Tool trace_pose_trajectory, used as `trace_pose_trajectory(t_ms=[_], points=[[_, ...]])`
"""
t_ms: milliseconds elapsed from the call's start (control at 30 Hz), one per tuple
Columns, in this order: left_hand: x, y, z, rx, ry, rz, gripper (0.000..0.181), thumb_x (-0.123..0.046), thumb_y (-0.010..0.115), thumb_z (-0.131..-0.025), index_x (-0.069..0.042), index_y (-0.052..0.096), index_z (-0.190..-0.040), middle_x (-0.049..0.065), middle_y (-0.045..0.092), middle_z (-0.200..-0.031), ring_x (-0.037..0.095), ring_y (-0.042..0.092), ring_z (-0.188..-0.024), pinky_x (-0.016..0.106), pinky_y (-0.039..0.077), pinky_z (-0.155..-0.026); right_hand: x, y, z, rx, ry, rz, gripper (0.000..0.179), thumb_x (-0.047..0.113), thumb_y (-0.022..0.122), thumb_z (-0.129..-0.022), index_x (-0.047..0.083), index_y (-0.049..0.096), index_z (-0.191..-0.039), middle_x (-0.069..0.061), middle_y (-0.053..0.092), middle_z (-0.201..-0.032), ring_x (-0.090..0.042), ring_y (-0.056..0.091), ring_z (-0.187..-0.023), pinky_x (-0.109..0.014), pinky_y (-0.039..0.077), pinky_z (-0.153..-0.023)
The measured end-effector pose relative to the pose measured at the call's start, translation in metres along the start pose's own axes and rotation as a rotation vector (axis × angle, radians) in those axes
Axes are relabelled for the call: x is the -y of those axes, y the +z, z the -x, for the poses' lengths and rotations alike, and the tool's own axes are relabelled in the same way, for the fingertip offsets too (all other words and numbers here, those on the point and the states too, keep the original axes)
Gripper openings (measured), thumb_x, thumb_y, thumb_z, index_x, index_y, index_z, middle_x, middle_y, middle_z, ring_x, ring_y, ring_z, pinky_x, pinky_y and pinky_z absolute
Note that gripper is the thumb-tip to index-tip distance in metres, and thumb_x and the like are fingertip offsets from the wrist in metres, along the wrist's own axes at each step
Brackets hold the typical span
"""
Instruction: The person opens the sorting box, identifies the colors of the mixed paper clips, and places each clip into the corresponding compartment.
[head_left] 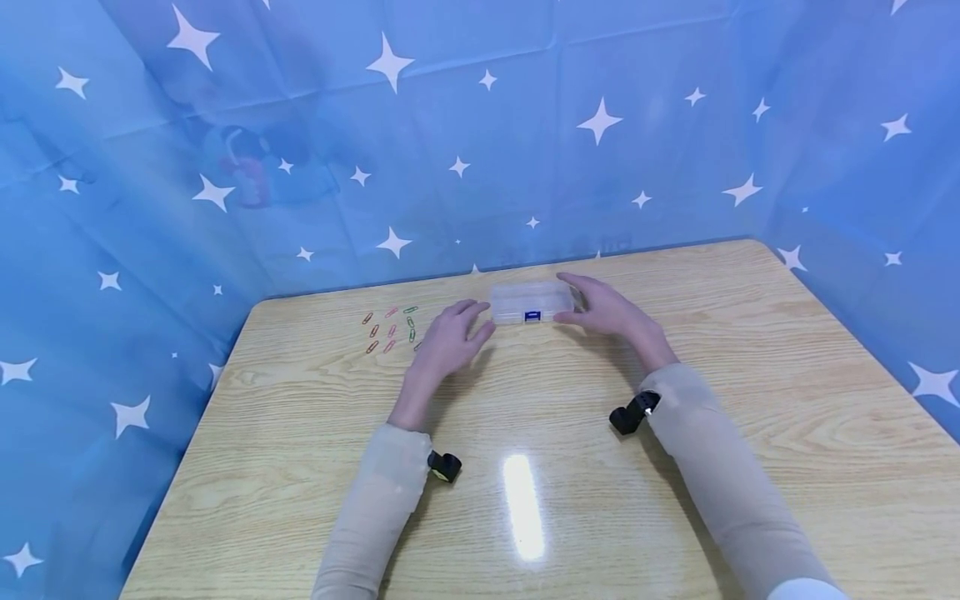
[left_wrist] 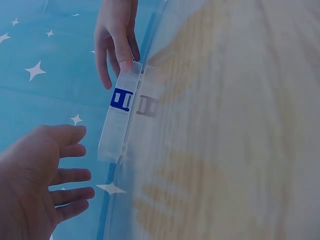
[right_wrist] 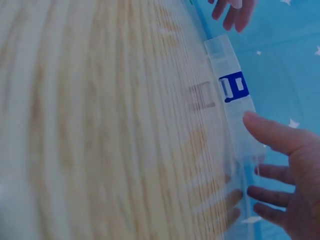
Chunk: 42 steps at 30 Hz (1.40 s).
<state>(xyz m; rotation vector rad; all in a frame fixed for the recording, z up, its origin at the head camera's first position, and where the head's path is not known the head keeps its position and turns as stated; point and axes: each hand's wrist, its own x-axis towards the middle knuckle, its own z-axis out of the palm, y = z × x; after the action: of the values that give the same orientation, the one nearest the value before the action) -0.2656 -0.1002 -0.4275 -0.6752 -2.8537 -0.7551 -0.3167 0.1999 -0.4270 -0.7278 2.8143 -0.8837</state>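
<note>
A clear plastic box (head_left: pixel 528 302) with a blue latch (head_left: pixel 532 316) on its front lies near the table's back edge. My left hand (head_left: pixel 452 337) is just left of the box, fingers spread and apart from it. In the left wrist view this hand (left_wrist: pixel 37 175) shows a gap between its fingertips and the box (left_wrist: pixel 114 127). Around the box's right end is my right hand (head_left: pixel 603 308), thumb at the front and index finger toward the back. The right wrist view shows the thumb of this hand (right_wrist: pixel 300 170) over the box's front, its other fingers fairly straight; firm contact is unclear.
Several paper clips (head_left: pixel 392 331), in red, pink and green, lie in rows left of my left hand. A blue curtain (head_left: pixel 465 125) with white stars hangs behind the wooden table (head_left: pixel 570 492). A bright reflection shows on the tabletop.
</note>
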Motion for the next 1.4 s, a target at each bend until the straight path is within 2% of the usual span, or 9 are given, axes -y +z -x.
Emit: trace_pose_trajectory(t_ms=[400, 633, 1067, 1400], points=[[-0.007, 0.007, -0.009, 0.007, 0.091, 0.039, 0.039, -0.020, 0.064, -0.100, -0.006, 0.061, -0.137, 0.019, 0.055, -0.142, 0.034, 0.049, -0.135, 0.044, 0.035, -0.115, -0.001, 0.001, -0.004, 0.009, -0.001, -0.015, 0.082, 0.028, 0.075, -0.093, 0.001, 0.031, -0.156, -0.022, 0.031, -0.160, -0.042, 0.027, -0.146, -0.057, 0.021, -0.119], [-0.012, 0.012, -0.017, 0.014, 0.134, 0.005, 0.035, -0.019, 0.065, -0.100, -0.007, 0.064, -0.133, 0.014, 0.059, -0.137, 0.030, 0.053, -0.129, 0.040, 0.040, -0.112, -0.003, 0.002, -0.006, 0.012, 0.001, -0.004, 0.080, 0.029, 0.075, -0.094, 0.000, 0.033, -0.155, -0.023, 0.033, -0.158, -0.042, 0.029, -0.145, -0.056, 0.023, -0.118], [-0.019, 0.019, -0.030, 0.010, 0.130, -0.009, 0.021, -0.017, 0.068, -0.099, -0.010, 0.071, -0.118, 0.008, 0.061, -0.128, 0.026, 0.053, -0.124, 0.037, 0.043, -0.107, -0.001, 0.004, -0.007, 0.022, 0.009, -0.014, 0.078, 0.028, 0.075, -0.093, -0.002, 0.035, -0.153, -0.026, 0.036, -0.156, -0.044, 0.031, -0.143, -0.058, 0.026, -0.116], [-0.018, 0.023, -0.037, -0.010, 0.138, 0.004, 0.018, -0.016, 0.070, -0.097, -0.012, 0.073, -0.115, 0.007, 0.061, -0.125, 0.025, 0.054, -0.120, 0.036, 0.044, -0.104, -0.001, 0.001, -0.006, 0.024, 0.009, -0.007, 0.078, 0.029, 0.075, -0.094, -0.002, 0.035, -0.154, -0.027, 0.034, -0.156, -0.045, 0.030, -0.144, -0.058, 0.026, -0.116]])
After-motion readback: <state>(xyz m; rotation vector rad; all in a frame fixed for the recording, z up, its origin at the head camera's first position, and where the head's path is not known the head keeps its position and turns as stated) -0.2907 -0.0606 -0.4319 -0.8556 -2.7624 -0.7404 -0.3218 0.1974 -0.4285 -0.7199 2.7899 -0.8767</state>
